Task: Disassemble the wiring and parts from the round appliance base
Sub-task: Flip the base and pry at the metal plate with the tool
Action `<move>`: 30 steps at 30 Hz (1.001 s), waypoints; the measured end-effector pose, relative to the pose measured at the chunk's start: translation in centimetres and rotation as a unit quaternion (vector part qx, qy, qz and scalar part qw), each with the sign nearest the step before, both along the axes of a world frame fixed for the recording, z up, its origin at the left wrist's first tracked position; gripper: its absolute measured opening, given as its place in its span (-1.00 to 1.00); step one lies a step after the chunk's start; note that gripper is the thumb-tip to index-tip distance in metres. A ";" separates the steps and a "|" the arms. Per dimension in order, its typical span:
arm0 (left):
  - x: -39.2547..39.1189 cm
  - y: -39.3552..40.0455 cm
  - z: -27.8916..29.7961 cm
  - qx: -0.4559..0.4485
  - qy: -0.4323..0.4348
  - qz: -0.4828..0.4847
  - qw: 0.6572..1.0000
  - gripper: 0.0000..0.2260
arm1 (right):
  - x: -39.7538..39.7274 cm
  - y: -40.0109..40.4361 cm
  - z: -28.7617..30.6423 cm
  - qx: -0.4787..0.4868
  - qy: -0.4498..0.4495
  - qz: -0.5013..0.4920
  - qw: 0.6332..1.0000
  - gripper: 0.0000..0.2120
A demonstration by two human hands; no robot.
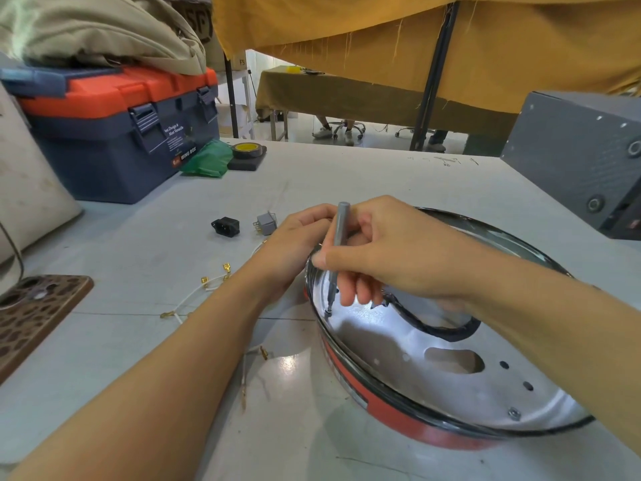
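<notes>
Inside the round base (433, 362), right hand (392, 258) fingers grip a screwdriver (337, 251) upright on a screw; left hand (295, 248) clasps the rim, steadying it.

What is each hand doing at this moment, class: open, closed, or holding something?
Left hand: grips the rim of the round silver metal appliance base.
Right hand: holds the slim grey screwdriver, tip down inside the base.
</notes>
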State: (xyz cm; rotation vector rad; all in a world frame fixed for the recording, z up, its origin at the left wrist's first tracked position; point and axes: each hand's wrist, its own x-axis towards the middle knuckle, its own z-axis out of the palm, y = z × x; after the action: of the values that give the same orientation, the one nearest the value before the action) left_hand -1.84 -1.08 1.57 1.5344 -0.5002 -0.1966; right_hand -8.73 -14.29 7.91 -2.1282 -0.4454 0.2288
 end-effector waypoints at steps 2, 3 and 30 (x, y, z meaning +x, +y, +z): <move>0.0 0.1 -0.1 -0.002 -0.008 -0.009 1.000 -0.66 | -0.1 0.2 -0.2 0.013 -0.007 -0.029 0.999 -0.72; 0.0 0.1 -0.1 -0.002 -0.011 -0.012 1.000 -0.65 | -0.2 0.3 -0.2 -0.010 -0.030 -0.040 0.999 -0.67; -0.1 0.0 0.2 0.004 -0.002 -0.015 1.000 -0.55 | 0.0 0.0 1.2 -0.152 -0.066 0.016 0.986 -0.62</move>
State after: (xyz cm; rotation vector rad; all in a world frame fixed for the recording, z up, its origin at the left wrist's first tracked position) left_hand -1.93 -1.05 1.75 1.5367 -0.5272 -0.2197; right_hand -8.71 -14.25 9.07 -2.4471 -0.5507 0.1828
